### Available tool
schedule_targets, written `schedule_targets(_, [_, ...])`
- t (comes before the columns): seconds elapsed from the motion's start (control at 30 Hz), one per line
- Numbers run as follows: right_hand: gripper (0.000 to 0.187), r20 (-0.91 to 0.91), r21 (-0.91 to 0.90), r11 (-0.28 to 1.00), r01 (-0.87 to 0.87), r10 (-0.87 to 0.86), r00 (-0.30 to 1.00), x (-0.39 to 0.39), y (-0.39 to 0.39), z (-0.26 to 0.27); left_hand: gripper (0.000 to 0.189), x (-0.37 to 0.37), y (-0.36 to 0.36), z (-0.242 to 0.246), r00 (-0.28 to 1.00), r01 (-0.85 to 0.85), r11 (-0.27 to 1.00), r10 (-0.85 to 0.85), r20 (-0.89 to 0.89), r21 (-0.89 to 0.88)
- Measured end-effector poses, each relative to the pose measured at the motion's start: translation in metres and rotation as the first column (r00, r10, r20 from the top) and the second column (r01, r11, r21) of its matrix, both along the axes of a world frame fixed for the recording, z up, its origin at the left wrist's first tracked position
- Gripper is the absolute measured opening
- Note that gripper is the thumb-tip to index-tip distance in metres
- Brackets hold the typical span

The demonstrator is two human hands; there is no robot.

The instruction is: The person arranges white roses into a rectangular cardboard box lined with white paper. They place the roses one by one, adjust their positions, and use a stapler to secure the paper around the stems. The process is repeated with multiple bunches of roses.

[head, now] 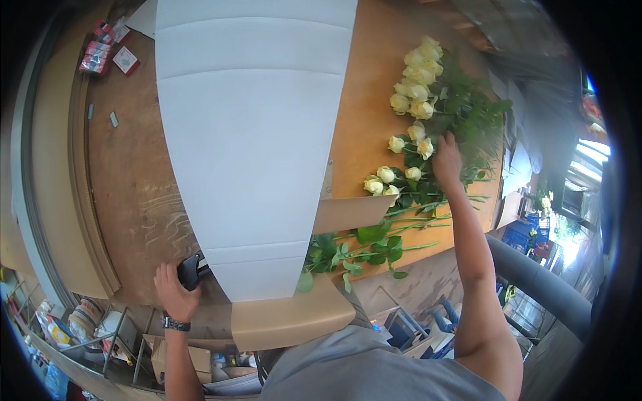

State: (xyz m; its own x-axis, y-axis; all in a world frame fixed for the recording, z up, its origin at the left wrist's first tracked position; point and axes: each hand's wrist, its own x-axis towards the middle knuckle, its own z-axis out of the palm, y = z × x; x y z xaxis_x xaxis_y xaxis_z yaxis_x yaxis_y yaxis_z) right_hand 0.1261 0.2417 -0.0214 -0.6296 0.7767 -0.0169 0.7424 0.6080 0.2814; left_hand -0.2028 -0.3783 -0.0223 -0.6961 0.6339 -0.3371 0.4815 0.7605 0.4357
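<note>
My left hand (176,293), with a watch at the wrist, is closed around a black handheld tool (190,270), perhaps a stapler, beside the near left edge of a long white cardboard sheet (251,150). My right hand (446,158) reaches among the leaves and stems of cream roses (420,75) on the right of the wooden table; its fingertips are partly hidden in foliage, and whether it grips a stem I cannot tell. Smaller rose heads (385,174) lie nearer me. Leafy stems (371,245) lie partly beside and under the cardboard.
Small red and white boxes (125,60) lie at the table's far left, with small grey strips (114,119) nearer. Stacked brown cardboard (65,175) lines the left edge. Shelves with a carton (183,358) stand below. A grey padded pipe (539,285) and blue crates (521,233) are at right.
</note>
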Motion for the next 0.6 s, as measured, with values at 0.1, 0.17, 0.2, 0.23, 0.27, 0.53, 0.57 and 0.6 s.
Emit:
schedule_targets(0.1, [0.041, 0.171, 0.067, 0.995, -0.071, 0.058, 0.984, -0.001, 0.010, -0.012, 0.061, -0.002, -0.001, -0.002, 1.000, 0.006, 0.999, -0.006, -0.008, 0.037])
schedule_targets(0.17, [0.037, 0.071, 0.016, 0.998, -0.066, 0.065, 0.995, -0.002, 0.016, -0.013, 0.060, -0.003, -0.002, -0.002, 1.000, 0.014, 0.999, -0.013, -0.021, 0.052])
schedule_targets(0.2, [0.034, 0.035, -0.012, 1.000, -0.026, 0.026, 0.999, -0.002, 0.019, -0.012, 0.060, -0.003, -0.003, -0.003, 0.999, 0.020, 0.998, -0.019, -0.028, 0.052])
schedule_targets(0.23, [0.033, -0.011, -0.016, 1.000, -0.024, 0.024, 1.000, 0.000, 0.021, -0.009, 0.060, -0.002, -0.002, -0.003, 1.000, 0.027, 0.998, -0.025, -0.018, 0.060])
schedule_targets(0.27, [0.031, -0.056, -0.020, 1.000, 0.002, -0.003, 0.998, 0.002, 0.023, -0.007, 0.060, -0.002, -0.001, -0.004, 1.000, 0.022, 0.999, -0.021, -0.019, 0.050])
schedule_targets(0.53, [0.018, -0.459, -0.248, 0.965, -0.087, -0.038, 0.888, 0.018, 0.031, 0.003, 0.060, -0.002, -0.001, -0.003, 1.000, 0.001, 0.999, -0.001, 0.007, 0.051])
schedule_targets(0.57, [0.020, -0.485, -0.345, 0.938, -0.021, -0.159, 0.860, 0.019, 0.028, 0.003, 0.060, -0.002, -0.001, -0.003, 1.000, 0.012, 0.999, -0.012, -0.012, 0.037])
schedule_targets(0.6, [0.019, -0.498, -0.308, 0.948, -0.079, -0.090, 0.863, 0.019, 0.024, 0.004, 0.060, -0.002, -0.001, -0.003, 1.000, 0.020, 0.999, -0.019, -0.014, 0.031])
